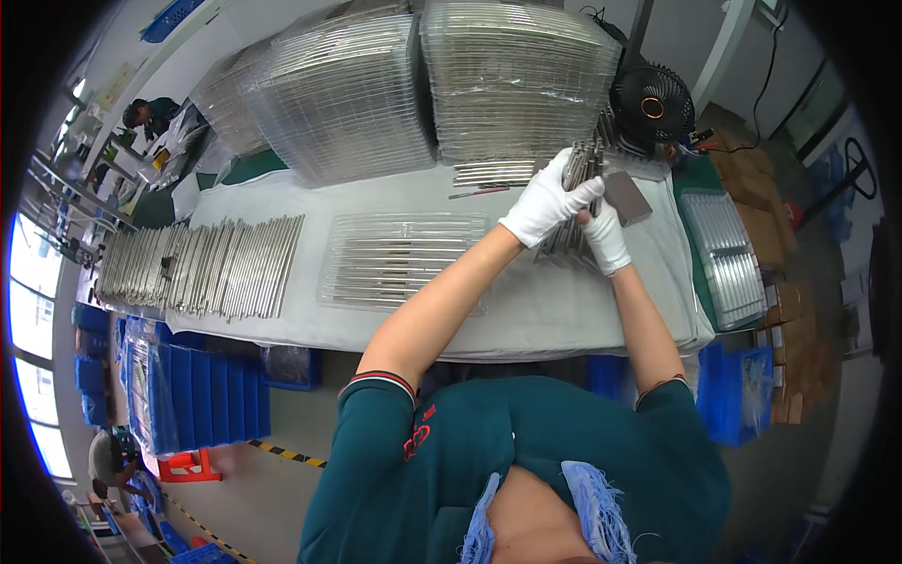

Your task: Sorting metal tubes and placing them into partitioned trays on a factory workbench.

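Two white-gloved hands grip a bundle of metal rods (575, 202) over the cloth-covered surface (526, 320): left hand (548, 199) wraps closed around its top, right hand (606, 237) clasps it below. Stacked clear trays (512, 80) stand at twelve o'clock, a black fan (652, 105) at one o'clock, loose rods (202, 266) at nine o'clock.

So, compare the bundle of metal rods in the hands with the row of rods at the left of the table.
The bundle of rods is gripped tightly together, held up by the left hand and right hand; the row of rods lies flat on the cloth-covered table, untouched. The bundle is compact; the row spreads wide, side by side. Both are slim, silvery metal rods.
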Motion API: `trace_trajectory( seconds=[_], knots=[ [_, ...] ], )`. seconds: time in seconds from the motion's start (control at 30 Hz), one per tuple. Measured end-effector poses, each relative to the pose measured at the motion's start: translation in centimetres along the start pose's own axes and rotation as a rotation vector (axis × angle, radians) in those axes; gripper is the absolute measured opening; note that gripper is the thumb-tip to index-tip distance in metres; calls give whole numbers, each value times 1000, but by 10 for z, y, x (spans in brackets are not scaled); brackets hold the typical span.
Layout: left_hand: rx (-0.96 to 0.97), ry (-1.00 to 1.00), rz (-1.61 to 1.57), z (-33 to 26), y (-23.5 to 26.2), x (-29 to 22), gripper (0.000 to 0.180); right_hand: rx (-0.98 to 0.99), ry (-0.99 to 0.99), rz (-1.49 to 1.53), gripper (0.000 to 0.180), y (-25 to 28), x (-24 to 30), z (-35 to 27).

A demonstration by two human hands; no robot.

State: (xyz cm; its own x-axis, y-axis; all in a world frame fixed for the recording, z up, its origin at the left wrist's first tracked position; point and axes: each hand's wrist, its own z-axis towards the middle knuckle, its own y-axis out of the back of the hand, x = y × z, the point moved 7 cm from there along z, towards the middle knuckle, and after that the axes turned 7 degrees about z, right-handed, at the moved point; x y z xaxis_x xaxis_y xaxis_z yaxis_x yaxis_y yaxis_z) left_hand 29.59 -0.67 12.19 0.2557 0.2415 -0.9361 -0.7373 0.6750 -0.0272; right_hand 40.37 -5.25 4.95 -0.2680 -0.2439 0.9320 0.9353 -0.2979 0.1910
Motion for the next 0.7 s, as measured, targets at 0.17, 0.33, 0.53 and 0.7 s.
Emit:
trace_trajectory(
  seconds=[0.17, 0.33, 0.53, 0.7],
  knots=[
    [-198, 131, -208, -9, 7, 25, 21, 220, -198, 207, 68, -32, -17, -9],
    [-163, 159, -178, -46, -9, -6, 8, 318, 33, 119, 69, -53, 21, -34],
    [-70, -131, 298, -71, -20, -39, 31, 491, 258, -175, 57, -53, 23, -63],
    [-91, 37, 129, -65, -13, -5, 29, 674, -195, -45, 65, -47, 26, -61]
  ],
)
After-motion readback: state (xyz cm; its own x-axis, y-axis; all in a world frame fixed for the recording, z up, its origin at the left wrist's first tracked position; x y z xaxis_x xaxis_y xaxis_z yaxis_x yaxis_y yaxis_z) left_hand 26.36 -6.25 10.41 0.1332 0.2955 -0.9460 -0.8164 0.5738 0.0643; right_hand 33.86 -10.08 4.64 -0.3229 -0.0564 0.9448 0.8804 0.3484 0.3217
